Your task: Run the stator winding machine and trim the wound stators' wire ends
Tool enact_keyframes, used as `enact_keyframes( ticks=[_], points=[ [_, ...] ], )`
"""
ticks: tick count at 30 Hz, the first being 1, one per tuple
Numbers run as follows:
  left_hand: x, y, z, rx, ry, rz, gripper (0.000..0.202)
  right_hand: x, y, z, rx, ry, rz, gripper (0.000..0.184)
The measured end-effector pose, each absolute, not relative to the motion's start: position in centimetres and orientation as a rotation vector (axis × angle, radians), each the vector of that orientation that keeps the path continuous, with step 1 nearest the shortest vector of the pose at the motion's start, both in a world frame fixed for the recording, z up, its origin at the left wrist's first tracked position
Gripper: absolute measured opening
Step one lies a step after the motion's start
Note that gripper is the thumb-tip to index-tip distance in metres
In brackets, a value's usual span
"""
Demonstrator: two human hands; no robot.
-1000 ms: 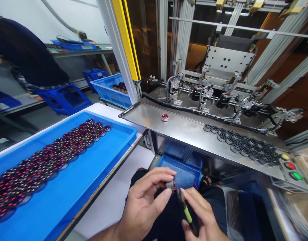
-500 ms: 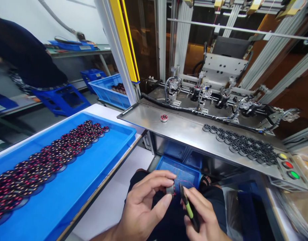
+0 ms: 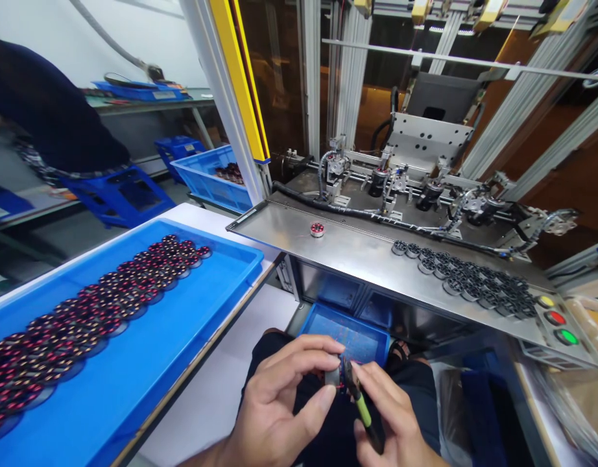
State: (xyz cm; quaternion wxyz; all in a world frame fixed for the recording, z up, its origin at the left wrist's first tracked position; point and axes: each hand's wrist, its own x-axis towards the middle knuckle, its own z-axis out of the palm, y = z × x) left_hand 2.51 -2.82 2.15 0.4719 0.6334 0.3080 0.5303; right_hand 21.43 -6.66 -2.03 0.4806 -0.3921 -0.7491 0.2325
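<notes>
My left hand (image 3: 279,399) pinches a small wound stator coil (image 3: 332,376) between thumb and fingers, low in the middle of the view above my lap. My right hand (image 3: 394,418) grips green-handled cutters (image 3: 360,402), whose dark tip touches the coil's right side. Thin red wire ends stick out beside the coil. A small blue bin (image 3: 347,334) sits just beyond both hands under the metal shelf.
A big blue tray (image 3: 192,311) with rows of red-wound coils fills the left table. The steel shelf (image 3: 357,253) carries one red coil (image 3: 317,229) and several bare black stators (image 3: 469,279). Button panel (image 3: 556,318) at right; a winding machine behind. Another person's dark sleeve (image 3: 46,110) at far left.
The cutters' tip drew a little away from the coil, then closed back onto its right side. Both hands sit slightly lower in view. The loose red wire loop seen earlier no longer shows.
</notes>
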Motion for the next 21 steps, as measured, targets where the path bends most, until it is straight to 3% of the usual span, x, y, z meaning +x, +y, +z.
enact_keyframes(
  ticks=[10,13,18,21],
  points=[
    [2.5,-2.3,1.5,1.644,0.687,1.324,0.028,22.0,-7.5,-2.6,-1.129,-1.758,0.481,0.073],
    [2.2,-1.9,1.2,1.821,0.589,1.377,0.028,22.6,-7.9,-2.8,-1.162,-1.655,0.696,0.070],
    [2.0,-1.3,1.0,2.175,0.581,1.489,0.048,23.7,-8.9,-2.2,-1.085,-1.544,1.045,0.066],
    [1.9,-1.4,0.7,2.293,0.658,1.458,0.045,24.5,-9.7,-2.0,-1.052,-1.524,1.158,0.058]
  ],
)
